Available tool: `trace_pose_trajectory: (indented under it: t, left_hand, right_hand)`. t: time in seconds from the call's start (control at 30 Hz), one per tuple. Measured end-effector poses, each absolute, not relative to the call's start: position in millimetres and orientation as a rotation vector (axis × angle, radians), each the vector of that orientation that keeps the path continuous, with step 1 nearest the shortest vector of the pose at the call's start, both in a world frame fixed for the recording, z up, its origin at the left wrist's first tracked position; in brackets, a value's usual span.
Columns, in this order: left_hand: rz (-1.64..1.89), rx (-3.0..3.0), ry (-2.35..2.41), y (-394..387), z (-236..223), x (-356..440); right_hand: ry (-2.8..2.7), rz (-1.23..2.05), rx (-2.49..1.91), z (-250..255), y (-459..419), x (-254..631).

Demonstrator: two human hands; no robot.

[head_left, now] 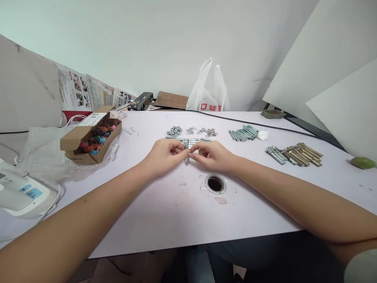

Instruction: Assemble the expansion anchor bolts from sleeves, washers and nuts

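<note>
Both hands meet over the middle of the table (165,212). The left hand (165,155) and the right hand (212,155) pinch one bolt (187,154) between their fingertips; it stands roughly upright in the gap between them, its lower end just above the tabletop. Just behind the hands lies a row of sleeves (190,140), then heaps of nuts (174,131) and washers (207,131). A cable hole (215,183) sits near the right wrist. More bolts (244,133) lie well to the right, a cardboard box (90,139) to the left.
</note>
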State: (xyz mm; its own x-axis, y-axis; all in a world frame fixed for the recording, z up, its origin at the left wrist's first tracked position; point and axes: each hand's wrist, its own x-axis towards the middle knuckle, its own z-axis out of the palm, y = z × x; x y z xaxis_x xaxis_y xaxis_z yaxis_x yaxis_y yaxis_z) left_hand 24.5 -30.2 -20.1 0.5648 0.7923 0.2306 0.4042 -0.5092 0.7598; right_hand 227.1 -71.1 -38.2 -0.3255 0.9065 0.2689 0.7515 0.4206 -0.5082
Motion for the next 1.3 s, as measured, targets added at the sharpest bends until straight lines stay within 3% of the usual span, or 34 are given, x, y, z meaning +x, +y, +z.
trace_pose_trajectory:
  t: [0.17, 0.27, 0.47, 0.8, 0.97, 1.3]
  left_hand:
    - [0.743, 2.207, 0.997, -30, -20, 25]
    - [0.65, 2.225, 1.001, -28, -24, 25]
    - [0.422, 2.287, 0.973, -20, -32, 23]
    - [0.423, 2.258, 0.906, -16, -34, 19]
    - [0.438, 2.295, 0.87, -20, -31, 21]
    - [0.41, 2.298, 0.913, -17, -34, 20]
  right_hand:
    - [-2.167, 0.106, -1.756, -34, -56, 261]
    - [-2.139, 0.158, -1.849, -38, -45, 275]
    - [-2.115, 0.269, -1.749, -36, -43, 276]
    - [-2.111, 0.472, -1.276, -11, -72, 218]
    - [-2.072, 0.41, -1.191, -2, -68, 209]
    - [-2.198, 0.681, -1.286, -7, -58, 203]
